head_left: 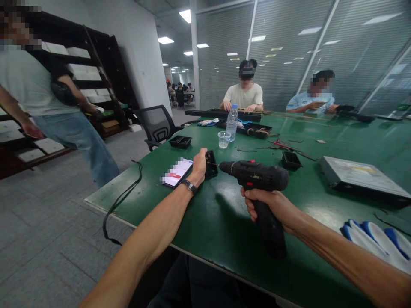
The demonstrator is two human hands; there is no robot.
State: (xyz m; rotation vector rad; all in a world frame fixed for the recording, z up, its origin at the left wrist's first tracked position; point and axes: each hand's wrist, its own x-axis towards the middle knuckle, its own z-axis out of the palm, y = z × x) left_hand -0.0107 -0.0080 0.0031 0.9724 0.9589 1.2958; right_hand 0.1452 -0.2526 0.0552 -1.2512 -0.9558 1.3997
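Note:
My right hand (266,203) is wrapped round the grip of a black cordless drill (257,173), which points left. The drill's thin bit reaches into a small black plastic box (211,164); whether it touches a screw there I cannot tell. My left hand (199,164), with a dark watch on the wrist, holds that box on its side, its open face turned toward the drill. Some of the left fingers are hidden behind the box. A phone (177,172) with a lit screen lies flat just left of my left hand.
Beyond my hands stand a clear plastic cup (224,139) and a water bottle (232,124). More black boxes (180,141) lie around the green table (199,222). On the right are a flat metal case (366,177) and gloves (375,239). Two people sit opposite; another walks at left.

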